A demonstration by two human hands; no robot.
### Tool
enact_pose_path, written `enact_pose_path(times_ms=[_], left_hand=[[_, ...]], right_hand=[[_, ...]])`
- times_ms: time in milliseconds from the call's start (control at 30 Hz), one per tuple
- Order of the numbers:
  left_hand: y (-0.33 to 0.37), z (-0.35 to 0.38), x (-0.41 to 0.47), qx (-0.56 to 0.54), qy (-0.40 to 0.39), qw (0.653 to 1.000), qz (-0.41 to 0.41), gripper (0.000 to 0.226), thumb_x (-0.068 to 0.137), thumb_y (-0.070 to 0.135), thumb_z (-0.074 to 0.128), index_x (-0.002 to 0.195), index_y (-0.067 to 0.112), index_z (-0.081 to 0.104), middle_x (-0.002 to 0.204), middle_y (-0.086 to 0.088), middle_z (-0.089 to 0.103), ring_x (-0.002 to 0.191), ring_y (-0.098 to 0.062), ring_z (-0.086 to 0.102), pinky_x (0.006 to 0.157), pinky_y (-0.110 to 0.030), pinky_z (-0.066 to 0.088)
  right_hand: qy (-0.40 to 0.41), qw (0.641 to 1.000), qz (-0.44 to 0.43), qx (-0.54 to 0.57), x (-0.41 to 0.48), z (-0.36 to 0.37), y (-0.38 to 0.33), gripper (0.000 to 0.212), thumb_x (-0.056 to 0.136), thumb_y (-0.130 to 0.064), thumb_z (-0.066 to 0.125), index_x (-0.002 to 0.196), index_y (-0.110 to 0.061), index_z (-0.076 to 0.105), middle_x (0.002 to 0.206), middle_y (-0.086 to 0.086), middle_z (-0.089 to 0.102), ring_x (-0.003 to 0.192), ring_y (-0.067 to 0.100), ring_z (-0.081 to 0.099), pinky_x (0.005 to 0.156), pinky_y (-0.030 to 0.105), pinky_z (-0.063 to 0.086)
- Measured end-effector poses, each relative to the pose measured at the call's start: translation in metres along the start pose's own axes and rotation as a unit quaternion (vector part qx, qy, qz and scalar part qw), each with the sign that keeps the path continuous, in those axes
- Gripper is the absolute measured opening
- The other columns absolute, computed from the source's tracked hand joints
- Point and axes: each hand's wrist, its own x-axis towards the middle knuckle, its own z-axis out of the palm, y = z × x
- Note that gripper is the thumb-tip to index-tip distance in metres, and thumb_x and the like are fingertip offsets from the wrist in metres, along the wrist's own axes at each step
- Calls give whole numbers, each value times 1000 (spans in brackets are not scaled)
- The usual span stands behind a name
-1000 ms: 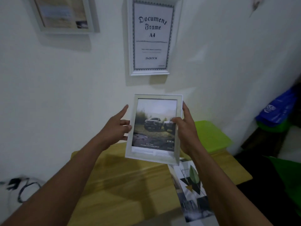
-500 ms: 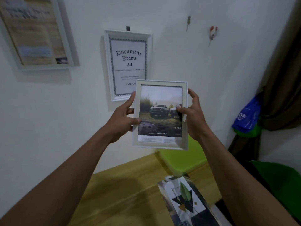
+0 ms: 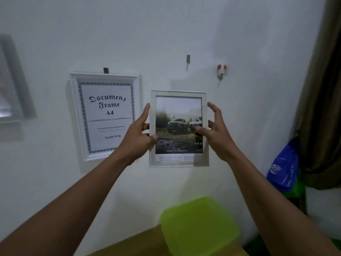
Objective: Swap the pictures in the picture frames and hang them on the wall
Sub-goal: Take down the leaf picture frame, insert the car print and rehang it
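I hold a white picture frame (image 3: 178, 163) with a photo of two off-road trucks upright in front of the white wall. My left hand (image 3: 138, 139) grips its left edge, thumb on the front. My right hand (image 3: 215, 133) grips its right edge, thumb over the picture. A bare dark hook (image 3: 188, 60) sticks out of the wall just above the frame. A second white frame (image 3: 105, 115) reading "Document Frame A4" hangs to the left on its own hook. The edge of a third frame (image 3: 11, 80) shows at far left.
A small red-and-white hook (image 3: 221, 71) sits on the wall to the upper right. A green plastic lid or box (image 3: 199, 224) lies on the wooden table (image 3: 132, 244) below. A blue bag (image 3: 284, 167) and a brown curtain (image 3: 321, 108) hang at the right.
Both hands have lifted the truck frame up and to the right, closer to the wall under the bare hook. The view has risen, so the table and leaf print have dropped out of sight.
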Motion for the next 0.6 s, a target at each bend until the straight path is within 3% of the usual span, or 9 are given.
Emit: enact_pose_path(times_ms=[100,200,267,367,467,600], left_hand=[[10,25,42,19,7,1000,15,100,87,-5,63,146,56,11,107,17,48,93,-3,55,63,-24,53],[21,48,82,34,21,999,26,99,89,-1,62,145,58,7,134,3,42,115,-15,52,82,-36,58],[27,59,106,40,29,998,37,94,91,1,60,145,57,7,140,1,41,118,-17,50,86,-39,57],[33,71,142,61,36,996,55,94,91,1,60,147,54,8,129,4,46,107,-15,56,78,-38,60],[34,78,173,95,58,992,66,94,90,2,62,148,52,7,127,4,49,101,-12,57,73,-31,60],[30,83,207,133,94,984,69,93,91,3,61,149,51,6,127,5,47,96,-4,54,61,-14,52]], right_hand=[[-3,1000,-18,-19,45,-34,7,79,86,-21,71,139,-61,28,156,1,31,138,38,38,101,65,43],[-11,999,-37,-36,86,-62,13,79,91,-19,69,142,-59,25,160,-5,25,142,35,32,108,63,37],[-11,999,-36,-36,110,-78,17,78,92,-18,68,145,-55,25,160,-6,25,143,31,29,110,57,37],[-4,998,-48,-31,141,-94,21,78,92,-13,68,149,-47,25,152,-8,36,139,26,36,106,48,43],[-2,998,-62,-28,172,-102,23,79,92,-9,66,151,-42,25,140,-20,43,124,11,46,91,27,48],[-1,996,-74,-44,212,-105,32,80,92,-11,67,151,-44,24,157,-8,28,133,19,40,100,36,44]])
